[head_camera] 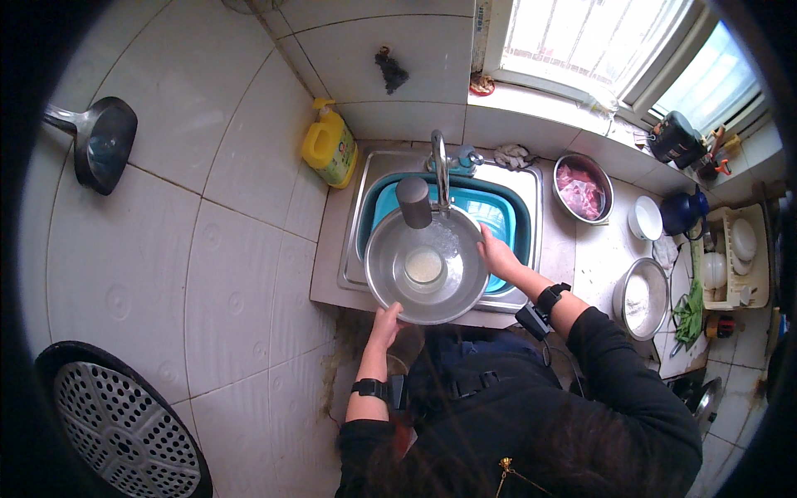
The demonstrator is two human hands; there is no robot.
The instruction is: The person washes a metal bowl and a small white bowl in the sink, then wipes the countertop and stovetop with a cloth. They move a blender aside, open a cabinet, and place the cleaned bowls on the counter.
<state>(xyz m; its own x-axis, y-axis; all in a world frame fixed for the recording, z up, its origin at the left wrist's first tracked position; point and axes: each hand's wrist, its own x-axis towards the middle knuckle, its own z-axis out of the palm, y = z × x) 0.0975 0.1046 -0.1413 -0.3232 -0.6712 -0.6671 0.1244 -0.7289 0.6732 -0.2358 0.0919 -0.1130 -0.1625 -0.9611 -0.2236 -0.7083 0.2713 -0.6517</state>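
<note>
Between my two hands is a round stainless-steel basin [464, 274], over the sink and below the chrome tap [441, 165]. Pale grains like rice [424, 266] lie in a small heap at its centre, and the surface around them looks wet. My left hand [387, 324] grips the basin's near rim, thumb over the edge. On the right side, my right hand [498, 254] grips the rim. A grey cylinder [414, 202] by the tap hides part of the far rim. Under the basin, a turquoise plastic tub [505, 208] sits in the steel sink [534, 249].
A yellow pump jug [331, 148] stands left of the sink. Right of it are a bowl of raw meat [582, 188], a white bowl [645, 218], a metal bowl of white powder [638, 299], green leaves [688, 314] and a dish rack [735, 297]. A ladle [104, 144] hangs at left.
</note>
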